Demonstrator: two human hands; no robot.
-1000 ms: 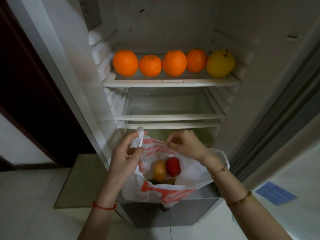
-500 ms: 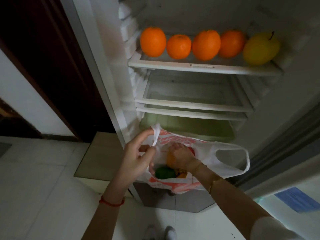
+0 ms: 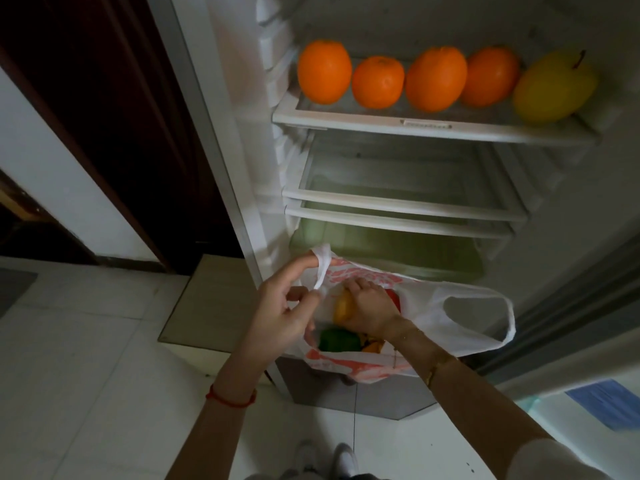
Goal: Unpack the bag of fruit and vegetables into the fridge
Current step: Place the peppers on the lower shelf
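Observation:
A white plastic bag with red print (image 3: 460,317) hangs open in front of the fridge's lower part. My left hand (image 3: 284,306) pinches its left handle and holds it up. Inside the bag, my right hand (image 3: 372,310) closes around a yellow-orange fruit (image 3: 343,308). A green vegetable (image 3: 337,339) lies below it, and a red piece (image 3: 394,299) shows behind my wrist. The bag's right handle (image 3: 485,320) hangs loose. On the top shelf (image 3: 415,124) sit several oranges (image 3: 435,77) and a yellow apple (image 3: 554,86).
Two bare glass shelves (image 3: 398,202) lie below the fruit, above a greenish drawer (image 3: 398,251). A dark wooden door (image 3: 114,116) stands to the left, a flat mat (image 3: 207,303) lies on the tiled floor, and my shoes (image 3: 325,459) show at the bottom.
My right hand went from the bag's rim down into the bag and closed on the yellow-orange fruit. The view shifted left and nearer to the fridge; my left hand kept the handle.

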